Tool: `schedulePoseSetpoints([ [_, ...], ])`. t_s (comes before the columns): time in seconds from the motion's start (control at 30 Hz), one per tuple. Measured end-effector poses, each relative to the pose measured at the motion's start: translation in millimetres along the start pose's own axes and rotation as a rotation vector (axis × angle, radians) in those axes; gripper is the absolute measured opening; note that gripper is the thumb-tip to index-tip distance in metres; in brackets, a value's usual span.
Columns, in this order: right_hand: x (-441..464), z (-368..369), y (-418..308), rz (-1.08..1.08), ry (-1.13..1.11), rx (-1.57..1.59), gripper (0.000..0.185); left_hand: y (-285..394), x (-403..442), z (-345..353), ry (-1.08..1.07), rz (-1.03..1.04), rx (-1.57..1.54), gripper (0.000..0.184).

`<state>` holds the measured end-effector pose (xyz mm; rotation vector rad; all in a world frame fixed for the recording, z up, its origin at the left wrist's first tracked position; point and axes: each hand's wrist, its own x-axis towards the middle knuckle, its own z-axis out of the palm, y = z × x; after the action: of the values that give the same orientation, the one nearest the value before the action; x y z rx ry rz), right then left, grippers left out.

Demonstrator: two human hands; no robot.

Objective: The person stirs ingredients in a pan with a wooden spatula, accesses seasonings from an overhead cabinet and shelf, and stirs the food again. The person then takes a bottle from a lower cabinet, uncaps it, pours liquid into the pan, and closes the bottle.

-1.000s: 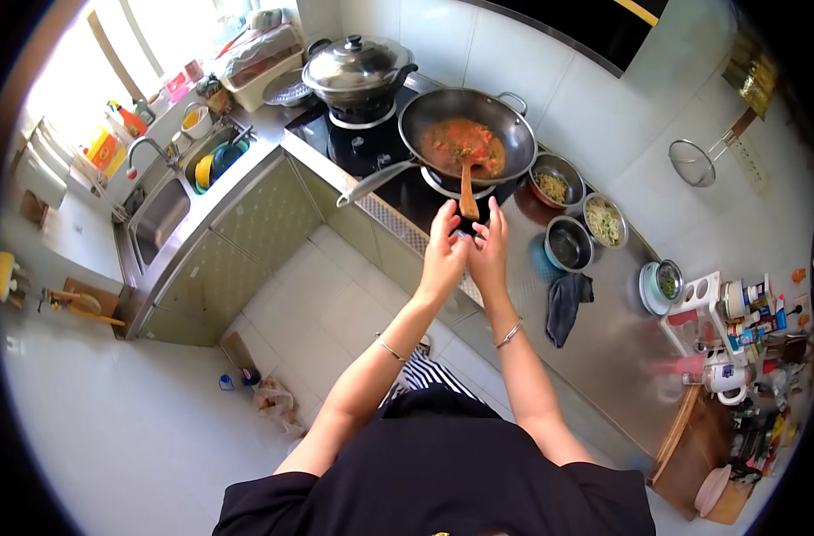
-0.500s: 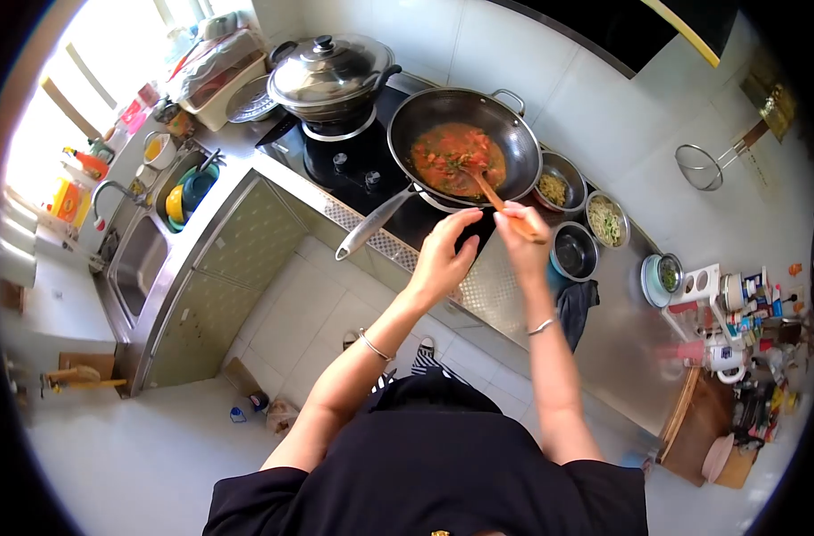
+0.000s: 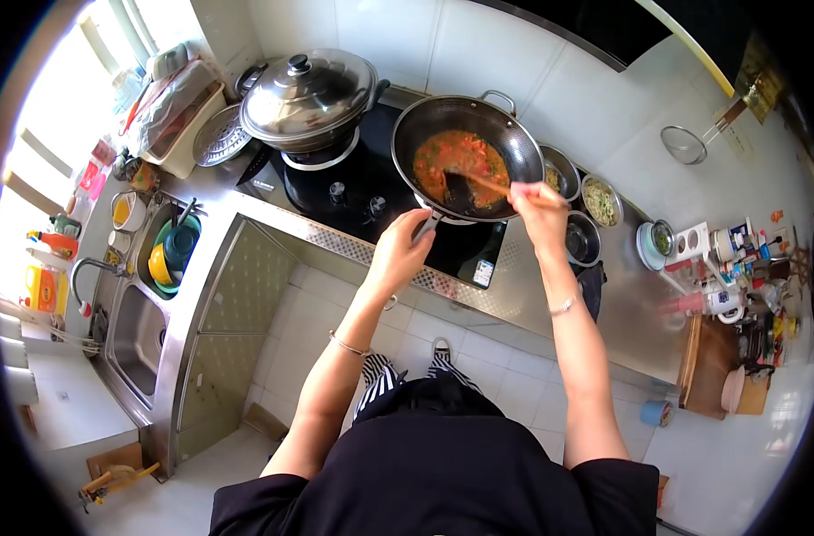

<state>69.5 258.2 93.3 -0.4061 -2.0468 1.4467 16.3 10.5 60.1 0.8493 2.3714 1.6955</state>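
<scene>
A dark wok (image 3: 407, 129) with red, chunky tomato-like food (image 3: 465, 159) sits on the near burner of the black cooktop. My left hand (image 3: 398, 250) is wrapped round the wok's handle (image 3: 427, 227), covering most of it. In my right hand (image 3: 542, 217) is a wooden spatula (image 3: 489, 184); its blade rests in the food, against the wok's bottom. Part of a metal bowl (image 3: 582, 239) shows just right of my right hand, with two more bowls of food behind it.
A large lidded pot (image 3: 309, 100) stands on the left burner. Farther left is the sink (image 3: 137, 339) with a basin of bowls (image 3: 167, 255). A strainer (image 3: 686, 145) hangs on the right wall. Bottles and a white rack (image 3: 693, 243) stand at the right.
Both hands came apart. My right hand took hold of the spatula and moved it in the food; my left hand closed on the wok's handle. The view has shifted.
</scene>
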Motion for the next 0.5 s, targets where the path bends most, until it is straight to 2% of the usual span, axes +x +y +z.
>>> schedulePoseSetpoints([
  [0.03,14.9,5.6,7.0,-0.008,0.023,0.028,0.011,-5.9,-3.1,-0.6,-0.006,0.002,0.001,0.038],
  [0.1,42.1,2.1,1.8,0.056,0.057,0.092,0.012,-21.0,-5.6,-0.1,-0.054,-0.206,-0.101,0.039],
  [0.17,58.4,-1.0,-20.6,0.049,0.084,0.168,0.012,-42.9,-9.5,0.8,-0.096,-0.21,-0.105,0.043],
  [0.23,76.9,8.1,-18.3,0.05,0.12,0.215,0.011,-40.5,-12.5,0.9,-0.208,-0.359,-0.434,0.049],
  [0.27,86.7,15.2,-9.3,0.023,0.113,0.212,0.011,-27.8,-15.0,-4.1,-0.302,-0.521,-0.58,0.053],
  [0.33,96.6,24.6,13.3,0.035,0.087,0.236,0.01,-21.2,-16.8,-5.6,-0.308,-0.557,-0.664,0.054],
  [0.4,94.2,18.8,38.4,0.013,0.068,0.013,0.012,-24.0,-18.4,-5.7,-0.288,-0.612,-0.859,0.053],
  [0.43,85.6,10.4,41.5,-0.012,0.069,-0.101,0.013,-29.3,-19.3,-4.1,-0.291,-0.615,-0.859,0.053],
  [0.5,65.1,-19.7,35.0,-0.133,0.013,-0.216,0.014,-38.3,-23.0,1.3,-0.261,-0.586,-1.015,0.052],
])
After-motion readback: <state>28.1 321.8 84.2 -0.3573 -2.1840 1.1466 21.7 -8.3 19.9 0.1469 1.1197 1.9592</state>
